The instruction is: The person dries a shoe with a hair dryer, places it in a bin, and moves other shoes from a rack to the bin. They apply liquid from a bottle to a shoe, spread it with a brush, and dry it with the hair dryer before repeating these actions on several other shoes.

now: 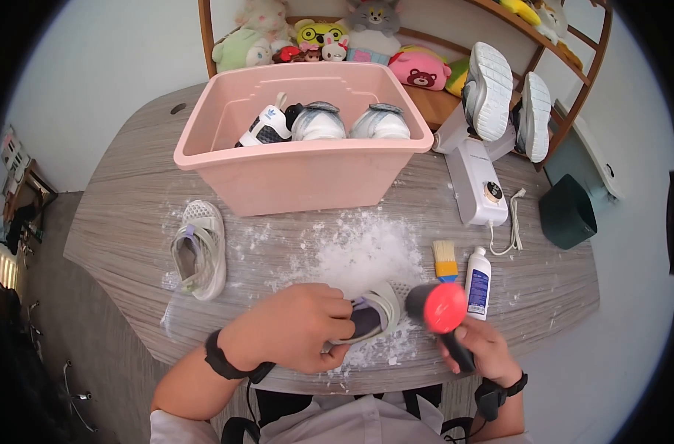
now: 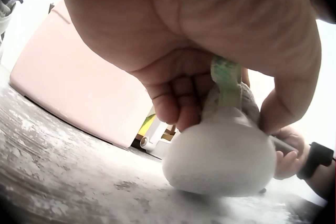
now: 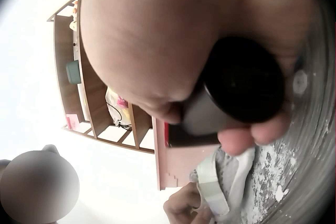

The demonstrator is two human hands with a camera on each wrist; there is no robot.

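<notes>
My left hand (image 1: 301,327) grips a small light-grey and white sneaker (image 1: 381,314) by its heel end, with a pale green tab (image 2: 227,79) between fingers and thumb in the left wrist view. The sneaker's toe points right, low over powder on the table. In my right hand (image 1: 491,351) is a hair-dryer-shaped device (image 1: 446,308) with a red round back and black handle. Its blurred black front faces the sneaker's toe. A matching sneaker (image 1: 199,251) stands on the left of the table. White foam or powder (image 1: 366,248) lies scattered beyond the held sneaker.
A pink bin (image 1: 300,181) with several shoes stands at the back. Right of it, a white shoe dryer (image 1: 474,181) carries two shoes. A paintbrush (image 1: 445,260) and white bottle (image 1: 478,285) lie near my right hand. A dark green bin (image 1: 568,211) stands at the right.
</notes>
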